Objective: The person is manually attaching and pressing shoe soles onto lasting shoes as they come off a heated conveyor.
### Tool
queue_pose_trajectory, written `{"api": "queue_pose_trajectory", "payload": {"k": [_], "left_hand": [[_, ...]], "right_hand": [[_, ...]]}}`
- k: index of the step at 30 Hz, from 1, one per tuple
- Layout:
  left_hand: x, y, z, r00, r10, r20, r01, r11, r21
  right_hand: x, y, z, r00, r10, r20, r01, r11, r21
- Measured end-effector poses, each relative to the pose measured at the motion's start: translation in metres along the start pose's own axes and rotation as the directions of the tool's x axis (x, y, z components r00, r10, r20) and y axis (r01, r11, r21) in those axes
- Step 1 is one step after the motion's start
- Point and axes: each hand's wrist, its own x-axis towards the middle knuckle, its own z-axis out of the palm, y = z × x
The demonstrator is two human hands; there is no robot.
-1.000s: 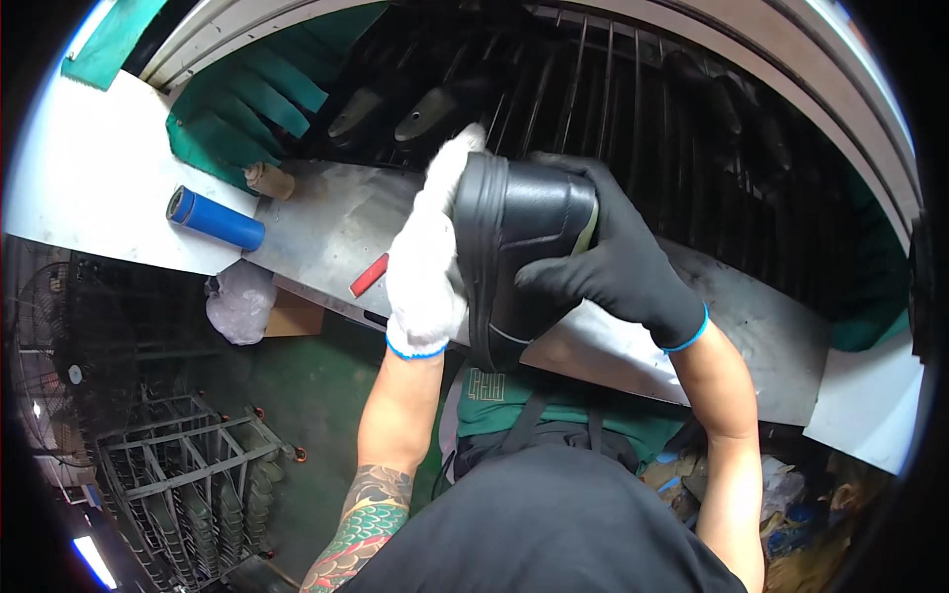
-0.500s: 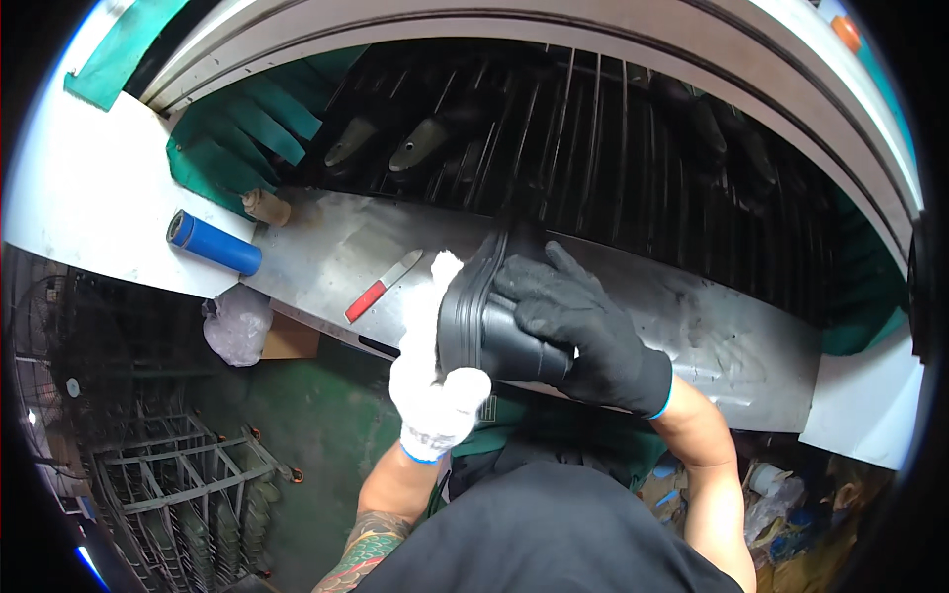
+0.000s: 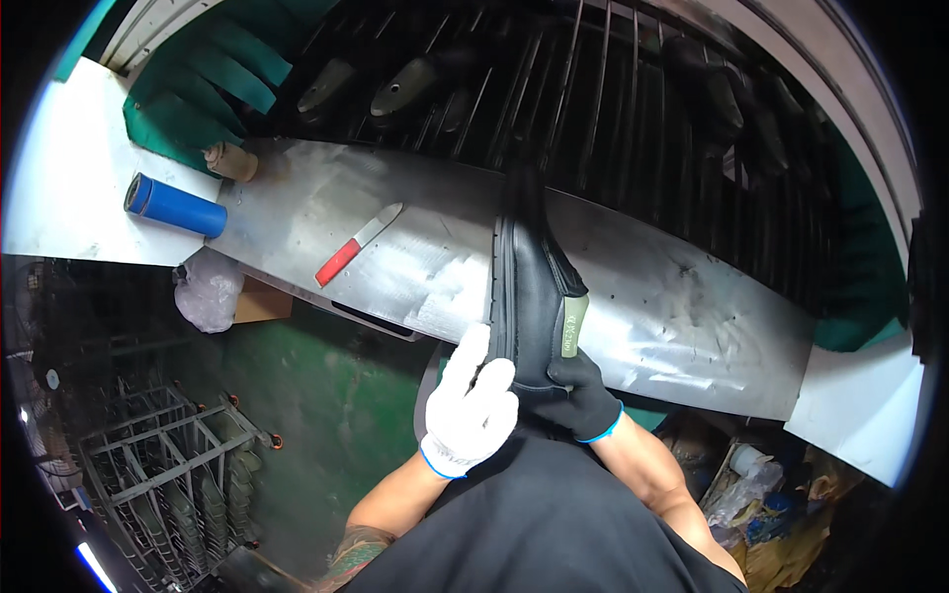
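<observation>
A black shoe (image 3: pixel 535 296) on a green last (image 3: pixel 573 324) is tipped on its side above the metal ledge, toe pointing away and sole edge to the left. My right hand (image 3: pixel 585 397), in a black glove, is closed round its near heel end; some fingers are hidden underneath. My left hand (image 3: pixel 470 415), in a white glove, lies beside the heel with finger and thumb apart, against or very near the sole edge. Left of the shoe, a knife with a red handle (image 3: pixel 338 264) rests on the metal ledge (image 3: pixel 435 267).
A blue cylinder (image 3: pixel 178 206) and a tan spool-like piece (image 3: pixel 231 161) stand at the ledge's left end. Beyond the ledge, more shoes on lasts (image 3: pixel 405 89) sit on dark rods (image 3: pixel 593 89). A wheeled rack (image 3: pixel 168 465) stands lower left; a plastic bag (image 3: pixel 210 290) hangs below the ledge.
The shoe has turned so its toe points away and the green last shows. My right hand has moved from its upper to the heel end. My left hand has drawn back towards the heel.
</observation>
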Motion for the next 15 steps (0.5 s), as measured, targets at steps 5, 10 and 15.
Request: {"api": "queue_pose_trajectory", "payload": {"k": [5,10,15], "left_hand": [[0.036,-0.016,-0.020,0.982,0.050,0.179,-0.035,0.995,-0.090],[0.075,-0.031,-0.018,0.910,-0.334,0.247,0.395,0.512,-0.763],[0.142,-0.049,-0.028,0.936,-0.102,0.338,0.352,0.271,-0.896]], "right_hand": [[-0.007,-0.037,0.028,0.996,-0.081,-0.048,0.063,0.953,-0.296],[-0.012,-0.054,0.004,0.931,-0.350,0.103,0.258,0.433,-0.864],[-0.032,-0.037,-0.002,0.907,-0.354,0.227,0.248,0.017,-0.968]]}}
